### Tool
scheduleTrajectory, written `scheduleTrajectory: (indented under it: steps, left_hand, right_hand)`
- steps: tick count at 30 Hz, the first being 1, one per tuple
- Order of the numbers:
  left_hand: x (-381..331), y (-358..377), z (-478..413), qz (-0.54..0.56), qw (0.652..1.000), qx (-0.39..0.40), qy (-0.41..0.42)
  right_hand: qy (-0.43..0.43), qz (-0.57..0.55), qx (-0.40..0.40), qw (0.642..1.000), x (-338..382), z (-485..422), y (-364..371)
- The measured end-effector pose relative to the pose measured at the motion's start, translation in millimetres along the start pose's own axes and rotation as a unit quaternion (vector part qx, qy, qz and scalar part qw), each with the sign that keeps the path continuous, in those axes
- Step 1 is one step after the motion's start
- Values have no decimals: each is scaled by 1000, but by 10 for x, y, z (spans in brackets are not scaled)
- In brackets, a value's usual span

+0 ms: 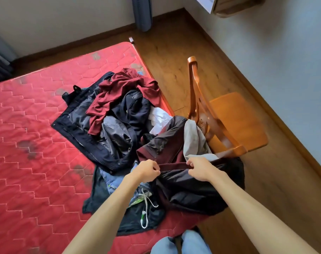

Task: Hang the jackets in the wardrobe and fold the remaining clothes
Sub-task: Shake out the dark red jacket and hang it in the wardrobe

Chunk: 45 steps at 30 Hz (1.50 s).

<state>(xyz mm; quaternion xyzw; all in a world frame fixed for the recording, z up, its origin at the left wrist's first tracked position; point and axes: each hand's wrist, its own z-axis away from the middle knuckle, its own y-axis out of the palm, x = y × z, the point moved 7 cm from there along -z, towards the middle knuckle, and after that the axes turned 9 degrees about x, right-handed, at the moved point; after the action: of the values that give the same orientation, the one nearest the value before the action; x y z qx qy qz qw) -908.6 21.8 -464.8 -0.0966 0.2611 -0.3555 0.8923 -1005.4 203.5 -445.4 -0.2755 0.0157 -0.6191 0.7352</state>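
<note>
A heap of clothes lies at the right edge of the red mattress (27,143). My left hand (147,171) and my right hand (200,168) both pinch the maroon ribbed hem of a dark maroon jacket (192,191), stretched between them. Its black shiny lining hangs over the mattress edge. Behind it lies a navy jacket (93,142) spread open, with a dark red shirt (119,92) on top. A white garment (158,120) and a grey one (192,140) show beside them. Jeans and a dark garment with a white drawstring (146,204) lie under my left forearm.
An orange wooden chair (235,121) stands on the wood floor right beside the mattress, its back touching the grey garment. A grey wall runs along the right. Curtains hang at the far wall (142,13). My knees in light jeans (180,242) show at the bottom.
</note>
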Motion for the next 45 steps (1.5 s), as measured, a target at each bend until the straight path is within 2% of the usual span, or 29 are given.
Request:
scheduleTrajectory:
  steps: [3, 5, 11, 15, 19, 21, 27, 32, 37, 39, 41, 43, 45]
  left_hand:
    - [-6, 127, -397, -57, 998, -4, 1]
    - [13, 275, -681, -66, 998, 7, 6]
    - [344, 648, -1252, -46, 997, 50, -27]
    - [703, 705, -1367, -93, 994, 17, -52]
    - [769, 697, -1284, -109, 994, -7, -28]
    - [634, 677, -1188, -131, 991, -28, 0]
    - [232, 312, -731, -92, 985, -137, 47]
    - [-146, -261, -253, 2, 975, -192, 111]
    - [-611, -792, 490, 148, 944, -232, 181]
    - [-829, -971, 790, 200, 928, -232, 212]
    - [-1069, -1156, 1113, 243, 909, -229, 251]
    - [-1314, -1331, 1468, 269, 889, -225, 294]
    - [-1562, -1474, 1838, 279, 871, -225, 336]
  right_hand:
    - [38, -3, -14, 999, -231, -307, 86]
    - [59, 36, -30, 997, -367, -505, 164]
    - [33, 170, -21, 985, -608, -1001, 448]
    - [40, 284, -26, 958, -872, -1199, 488]
    - [70, 331, -50, 940, -1094, -1169, 532]
    - [75, 318, -64, 943, -1154, -1100, 503]
    - [72, 184, -12, 980, -1140, -657, 315]
    - [50, 92, -31, 994, -928, -227, -15]
    - [-26, -4, -80, 996, -582, 212, -231]
    - [-75, -17, -112, 991, -357, 395, -325]
    - [-147, -75, -159, 974, -88, 611, -493]
    - [-236, -156, -202, 938, 265, 914, -745]
    - [-283, -207, -248, 903, 561, 1195, -984]
